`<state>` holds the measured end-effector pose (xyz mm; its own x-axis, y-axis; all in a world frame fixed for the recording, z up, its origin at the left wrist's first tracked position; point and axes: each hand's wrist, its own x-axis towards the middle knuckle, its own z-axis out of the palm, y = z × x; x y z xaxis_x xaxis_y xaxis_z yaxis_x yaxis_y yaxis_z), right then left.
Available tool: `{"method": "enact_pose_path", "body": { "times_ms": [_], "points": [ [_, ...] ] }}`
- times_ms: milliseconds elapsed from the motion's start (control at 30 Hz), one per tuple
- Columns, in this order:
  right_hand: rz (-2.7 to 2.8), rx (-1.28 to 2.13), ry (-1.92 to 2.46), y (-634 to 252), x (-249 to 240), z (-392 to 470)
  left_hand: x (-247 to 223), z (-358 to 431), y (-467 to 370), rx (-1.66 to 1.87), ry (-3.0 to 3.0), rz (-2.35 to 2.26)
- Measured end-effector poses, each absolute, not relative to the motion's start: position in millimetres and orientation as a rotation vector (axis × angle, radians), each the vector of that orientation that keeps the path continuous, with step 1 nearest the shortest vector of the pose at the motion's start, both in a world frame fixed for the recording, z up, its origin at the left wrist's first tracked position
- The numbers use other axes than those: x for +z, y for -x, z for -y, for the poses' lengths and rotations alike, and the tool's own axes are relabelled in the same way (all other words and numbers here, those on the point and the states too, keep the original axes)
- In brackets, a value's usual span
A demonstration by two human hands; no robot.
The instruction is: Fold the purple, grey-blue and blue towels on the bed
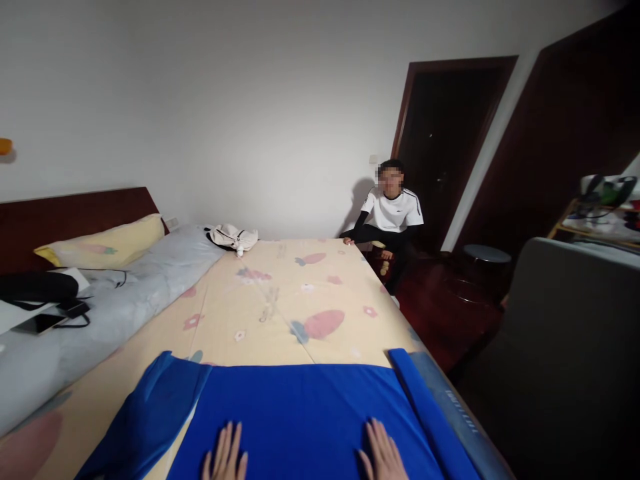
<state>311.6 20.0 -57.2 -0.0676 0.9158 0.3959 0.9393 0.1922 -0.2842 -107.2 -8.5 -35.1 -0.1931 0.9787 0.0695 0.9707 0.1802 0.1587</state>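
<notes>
A blue garment (pixel 300 407) lies spread on the bed, nearest to me. One sleeve-like part (pixel 155 400) angles out to the left, rumpled. On the right a narrow blue strip (pixel 425 407) runs along its side. My left hand (pixel 226 455) rests flat on the cloth with fingers stretched out. To the right, my right hand (pixel 383 453) lies palm down on the same cloth, fingers extended. Neither hand grips anything. The lower end of the garment passes out of the frame.
The bed sheet (pixel 280 293) has carrot and flower prints. A grey quilt (pixel 165 280), a pillow (pixel 110 243) and a white bag (pixel 233 237) are on the bed. A person (pixel 393 210) sits by the far corner. A dark chair back (pixel 575 353) stands at right.
</notes>
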Motion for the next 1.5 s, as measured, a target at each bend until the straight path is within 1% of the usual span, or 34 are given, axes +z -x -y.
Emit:
{"method": "enact_pose_path", "body": {
  "times_ms": [133,200,267,333,500,567,633,700,767,900,1000,1100,1200,1267,1367,1500],
  "points": [
    [2.294,0.159,1.425,-223.0,-23.9,-64.0,-4.3,-49.6,13.3,0.300,-2.225,-2.026],
    [2.355,0.238,1.347,-206.1,-18.5,-83.2,1.5,-71.1,-12.9,0.261,-2.261,-1.903],
    [2.350,0.265,1.392,-215.8,-22.7,-99.3,1.0,-84.9,-12.1,0.211,-2.233,-1.899],
    [2.287,0.236,1.539,-248.8,-32.7,-110.8,-2.8,-91.9,15.9,0.165,-2.162,-2.032],
    [2.046,0.040,1.938,-359.9,-54.8,-116.9,-9.1,-90.7,139.7,0.042,-1.907,-2.467],
    [2.003,-0.023,1.999,-384.7,-58.5,-115.4,-7.9,-87.8,175.3,-0.008,-1.872,-2.512],
    [1.974,-0.059,2.026,-388.2,-59.0,-115.9,-5.7,-87.1,187.2,-0.044,-1.884,-2.523],
    [1.954,-0.064,2.023,-369.3,-55.9,-119.9,-4.3,-90.9,172.1,-0.023,-1.930,-2.529],
    [1.992,-0.020,1.945,-331.8,-49.4,-126.8,-4.5,-99.5,134.1,0.064,-2.025,-2.461],
    [2.190,0.183,1.647,-245.7,-32.7,-144.1,-7.6,-123.6,39.4,0.199,-2.196,-2.110],
    [2.303,0.320,1.576,-229.3,-25.2,-155.1,-8.2,-137.5,13.0,0.213,-2.198,-2.044],
    [2.239,0.280,1.778,-275.1,-28.6,-162.4,-5.8,-142.0,49.3,0.190,-2.117,-2.170],
    [1.988,0.089,2.040,-345.6,-43.4,-164.2,-2.8,-140.5,116.5,0.105,-1.891,-2.423],
    [1.873,-0.007,2.089,-380.5,-54.9,-162.7,-2.9,-140.3,154.6,0.069,-1.732,-2.526],
    [1.811,-0.057,2.075,-400.0,-68.2,-160.3,-7.8,-143.4,184.7,0.076,-1.589,-2.572],
    [1.781,-0.027,2.057,-396.8,-78.3,-161.6,-13.9,-150.3,194.1,0.116,-1.533,-2.569]
  ]
}}
